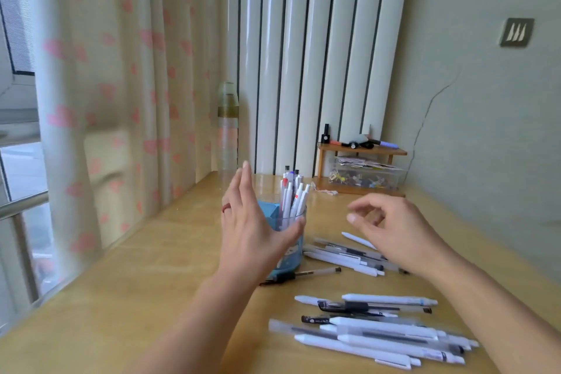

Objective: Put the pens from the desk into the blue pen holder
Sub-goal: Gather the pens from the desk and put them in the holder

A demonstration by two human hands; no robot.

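Observation:
The blue pen holder stands on the wooden desk with several white pens upright in it. My left hand is spread open in front of the holder's left side, thumb against its rim. My right hand hovers to the right of the holder, fingers loosely curled with nothing in them. Under that hand lies a cluster of white pens. A dark-tipped clear pen lies at the holder's base. A bigger pile of white and dark pens lies near the front right.
A clear bottle stands at the back by the curtain. A small wooden shelf with markers sits over a clear box of small items at the back right. The wall runs along the right side.

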